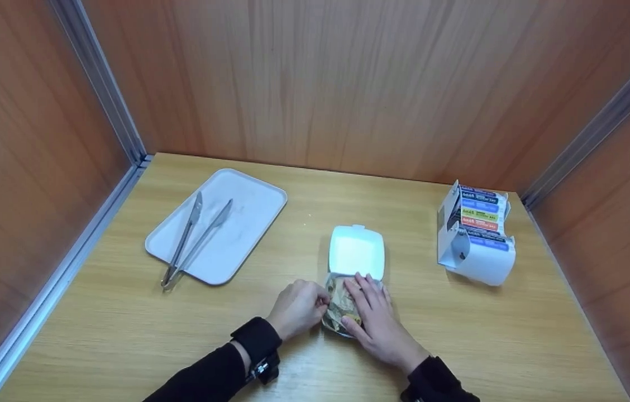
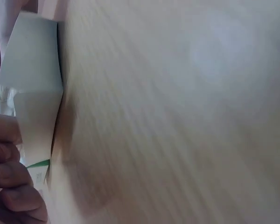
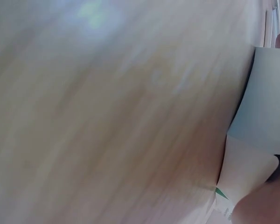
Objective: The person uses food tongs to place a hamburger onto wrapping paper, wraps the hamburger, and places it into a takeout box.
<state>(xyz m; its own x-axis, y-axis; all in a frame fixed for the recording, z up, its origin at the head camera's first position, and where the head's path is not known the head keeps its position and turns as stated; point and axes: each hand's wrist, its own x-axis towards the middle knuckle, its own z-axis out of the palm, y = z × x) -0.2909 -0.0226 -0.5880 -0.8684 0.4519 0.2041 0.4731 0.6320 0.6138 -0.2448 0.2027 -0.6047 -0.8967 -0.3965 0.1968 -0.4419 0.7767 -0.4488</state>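
Note:
A small carton box (image 1: 356, 254) stands on the table with its lid laid back. A crumpled, paper-wrapped bundle (image 1: 339, 301) fills its base. My right hand (image 1: 373, 318) rests on top of the bundle with its fingers spread, covering much of it. At the box's left side is my left hand (image 1: 301, 304), fingers curled, fingertips right at the paper and the rim. In the left wrist view, its index finger (image 2: 4, 128) reaches behind the box wall (image 2: 37, 121) while the other fingers curl outside; I cannot tell whether they pinch the paper.
Metal tongs (image 1: 203, 240) lie on a white tray (image 1: 248, 190) at the left, handle end past the tray's near edge. A white holder (image 1: 485, 265) with several colourfully labelled packets (image 1: 480, 212) stands at the right. Wooden panels (image 1: 320, 84) close off the table's back and sides.

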